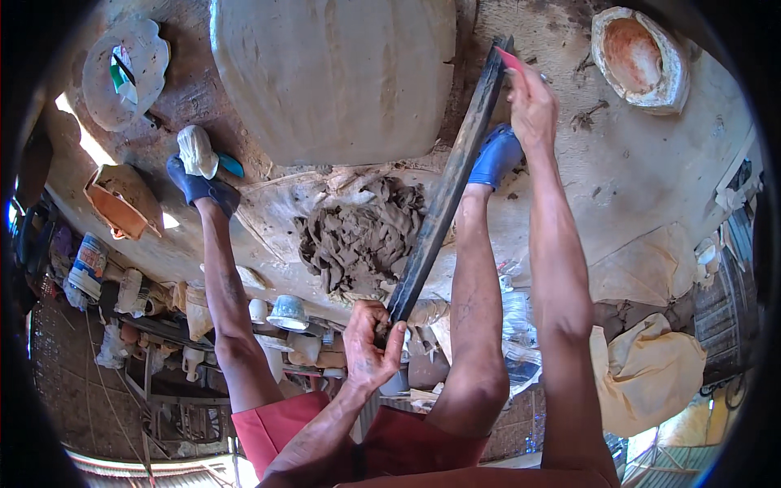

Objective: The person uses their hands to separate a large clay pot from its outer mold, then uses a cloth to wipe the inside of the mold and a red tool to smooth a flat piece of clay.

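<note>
My left hand [373,342] is closed around the near end of a long, dark, straight bar [450,191], smeared with pale clay. The bar slants away from me to the upper right. At its far end, my right hand [533,110] pinches a small, flat pink scraper [509,59], whose edge meets the bar or lies very close to it. Left of the bar's far part lies a broad, smooth slab of grey-brown clay [333,81]. A heap of torn, dark clay scraps [362,236] rests between my legs, just left of the bar.
A whitish mould [680,85] with a reddish hollow lies at far right. On the left are a scalloped dish [96,77] with small tools, a white cloth [197,152] and an orange broken-rimmed pot [130,191]. Several containers, including a pale-blue bucket [289,312], crowd near my legs.
</note>
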Demonstrator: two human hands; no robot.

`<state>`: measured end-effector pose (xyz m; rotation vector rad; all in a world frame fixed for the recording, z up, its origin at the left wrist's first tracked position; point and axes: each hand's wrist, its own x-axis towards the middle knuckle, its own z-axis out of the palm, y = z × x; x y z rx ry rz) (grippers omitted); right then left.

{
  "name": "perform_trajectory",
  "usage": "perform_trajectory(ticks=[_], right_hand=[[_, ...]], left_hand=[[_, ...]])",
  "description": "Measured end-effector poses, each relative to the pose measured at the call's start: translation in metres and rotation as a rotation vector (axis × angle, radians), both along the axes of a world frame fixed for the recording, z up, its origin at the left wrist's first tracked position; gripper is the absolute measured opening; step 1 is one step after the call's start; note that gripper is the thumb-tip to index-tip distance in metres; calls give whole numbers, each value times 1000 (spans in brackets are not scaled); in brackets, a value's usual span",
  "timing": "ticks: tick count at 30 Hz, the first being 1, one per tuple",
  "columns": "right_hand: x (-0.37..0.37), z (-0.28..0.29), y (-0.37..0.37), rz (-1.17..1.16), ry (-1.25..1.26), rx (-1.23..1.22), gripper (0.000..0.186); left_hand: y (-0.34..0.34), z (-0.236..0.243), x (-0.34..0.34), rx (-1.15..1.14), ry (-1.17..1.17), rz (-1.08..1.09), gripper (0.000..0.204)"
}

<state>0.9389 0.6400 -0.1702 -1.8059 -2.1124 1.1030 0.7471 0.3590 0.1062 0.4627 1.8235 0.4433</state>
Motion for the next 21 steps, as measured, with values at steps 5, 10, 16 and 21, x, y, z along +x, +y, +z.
perform_trajectory(ticks=[5,10,16,21], right_hand=[[15,91,-90,-214,71,-125,26],[0,190,-188,-267,9,-797,30],[-28,240,-157,17,11,-677,36],[-60,256,-156,686,210,-482,53]], left_hand=[[-2,-4,-13,-48,96,-37,31],[11,-20,-58,-37,71,-136,31],[-1,-24,-67,-46,88,-118,24],[11,-18,-55,217,238,-288,20]])
